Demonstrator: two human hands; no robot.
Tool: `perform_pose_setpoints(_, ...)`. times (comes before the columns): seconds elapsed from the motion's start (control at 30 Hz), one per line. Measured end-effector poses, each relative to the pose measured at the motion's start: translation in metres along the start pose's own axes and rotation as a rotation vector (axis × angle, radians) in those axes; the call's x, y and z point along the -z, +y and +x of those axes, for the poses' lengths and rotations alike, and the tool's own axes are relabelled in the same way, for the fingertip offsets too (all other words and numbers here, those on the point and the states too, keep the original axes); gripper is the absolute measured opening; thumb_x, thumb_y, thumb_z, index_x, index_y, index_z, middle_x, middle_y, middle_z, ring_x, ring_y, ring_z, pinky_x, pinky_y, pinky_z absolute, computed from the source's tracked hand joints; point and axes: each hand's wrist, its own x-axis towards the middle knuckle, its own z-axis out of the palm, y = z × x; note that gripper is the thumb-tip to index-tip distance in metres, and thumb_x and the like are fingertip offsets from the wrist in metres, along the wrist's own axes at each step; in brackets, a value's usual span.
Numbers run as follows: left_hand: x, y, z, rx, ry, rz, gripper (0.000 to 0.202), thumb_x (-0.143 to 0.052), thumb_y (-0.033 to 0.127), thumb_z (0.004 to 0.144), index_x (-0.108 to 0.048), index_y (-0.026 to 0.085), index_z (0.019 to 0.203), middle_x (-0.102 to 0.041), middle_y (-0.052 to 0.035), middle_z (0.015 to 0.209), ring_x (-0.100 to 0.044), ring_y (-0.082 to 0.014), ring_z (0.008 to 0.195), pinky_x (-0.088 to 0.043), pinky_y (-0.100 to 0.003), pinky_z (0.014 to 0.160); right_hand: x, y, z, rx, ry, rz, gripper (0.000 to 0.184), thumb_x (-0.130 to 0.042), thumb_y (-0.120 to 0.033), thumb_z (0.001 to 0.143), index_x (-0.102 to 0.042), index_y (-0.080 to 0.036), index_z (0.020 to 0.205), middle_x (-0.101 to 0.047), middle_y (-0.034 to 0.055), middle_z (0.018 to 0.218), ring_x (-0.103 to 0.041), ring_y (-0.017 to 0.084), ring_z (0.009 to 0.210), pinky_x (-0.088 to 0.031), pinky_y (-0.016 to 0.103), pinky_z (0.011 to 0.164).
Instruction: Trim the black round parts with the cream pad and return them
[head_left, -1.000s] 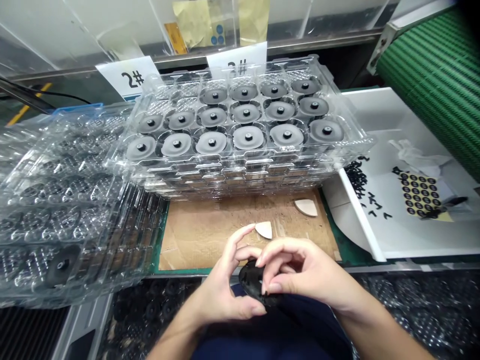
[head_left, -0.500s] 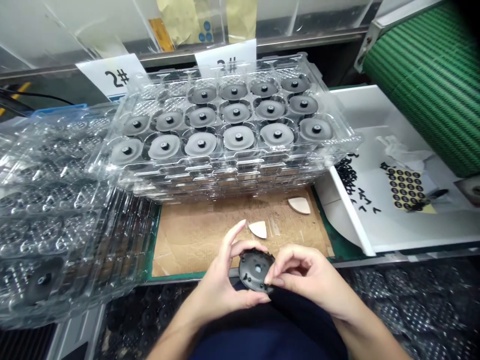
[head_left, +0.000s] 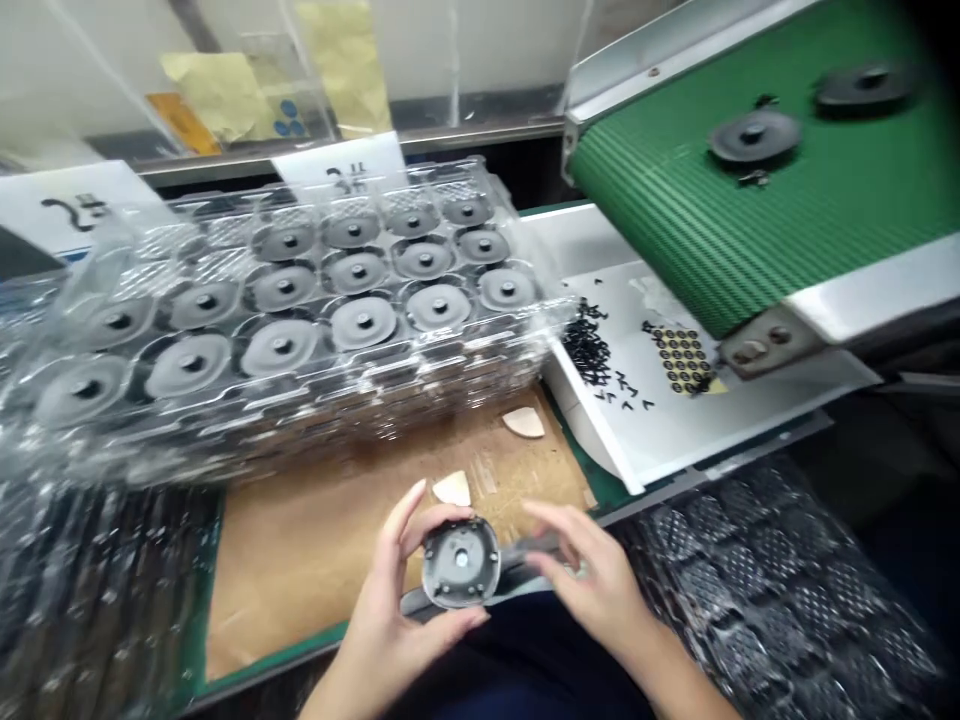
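My left hand (head_left: 394,605) grips a round dark plastic cover (head_left: 462,560) by its edge, thumb below and fingers above. The cover's hollow inner side faces up, with small posts around the rim and a light spot at the centre. Just right of it, my right hand (head_left: 592,575) is off the cover, its fingers apart and slightly blurred; nothing shows between them. Beneath both hands is the near edge of a brown cardboard sheet (head_left: 322,570), on which lie two pale wedge-shaped pieces, one (head_left: 453,488) close to the cover and another (head_left: 523,422) farther back.
Stacked clear trays (head_left: 390,370) hold several round grey covers (head_left: 364,322). At right, a white bin (head_left: 600,430) contains small black clips (head_left: 589,345) and a sticker sheet (head_left: 682,360). Above it runs a green conveyor belt (head_left: 675,240) carrying two covers (head_left: 754,138). More clear trays (head_left: 780,590) sit lower right.
The view has swung right, bringing covers on the belt into sight. My right hand has come away from the cover and its fingers have spread. My left hand still holds the cover.
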Motion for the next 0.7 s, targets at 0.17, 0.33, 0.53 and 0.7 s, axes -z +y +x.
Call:
perform_pose_setpoints(0.17, -0.030, -0.013, 0.005, 0.231, -0.249, -0.266, 0.063, -0.061, 0.046, 0.078, -0.035, 0.036, 0.135, -0.062, -0.0080, 0.124, -0.063, -0.0229, 0.096, -0.048, -0.035, 0.084, 0.016, -0.018, -0.003, 0.069, -0.122, -0.119, 0.033, -0.050, -0.051, 0.088, -0.073, -0.027, 0.089, -0.067, 0.0005, 0.070, -0.060, 0.016, 0.070, -0.046, 0.031, 0.072)
perform_pose_setpoints(0.33, -0.045, -0.018, 0.012, 0.323, -0.472, -0.314, 0.053, -0.051, 0.052, 0.082, -0.043, 0.037, 0.132, -0.049, -0.0099, 0.141, -0.062, -0.0148, 0.064, -0.046, -0.030, 0.059, 0.086, 0.046, -0.040, -0.391, 0.074, -0.323, 0.029, -0.049, -0.039, 0.092, -0.068, -0.020, 0.081, -0.069, 0.0022, 0.082, -0.064, 0.015, 0.077, -0.051, 0.029, 0.074)
perform_pose_setpoints(0.53, -0.055, -0.002, 0.025, 0.572, -0.185, -0.156, 0.038, -0.058, 0.052, 0.077, -0.065, 0.026, 0.105, -0.072, -0.0050, 0.107, -0.059, -0.0160, 0.066, -0.047, -0.028, 0.066, 0.152, 0.129, -0.079, -0.908, 0.206, -0.536, 0.024, -0.052, -0.033, 0.092, -0.058, -0.018, 0.109, -0.060, 0.0061, 0.111, -0.061, 0.017, 0.092, -0.052, 0.036, 0.080)
perform_pose_setpoints(0.7, -0.055, 0.007, 0.023, 0.544, -0.129, -0.164, 0.040, -0.063, 0.056, 0.071, -0.068, 0.028, 0.100, -0.074, -0.0038, 0.104, -0.062, -0.0180, 0.069, -0.048, -0.028, 0.067, 0.148, 0.144, -0.069, -0.959, 0.168, -0.585, 0.026, -0.053, -0.032, 0.091, -0.057, -0.017, 0.111, -0.060, 0.0064, 0.111, -0.061, 0.017, 0.092, -0.053, 0.036, 0.079)
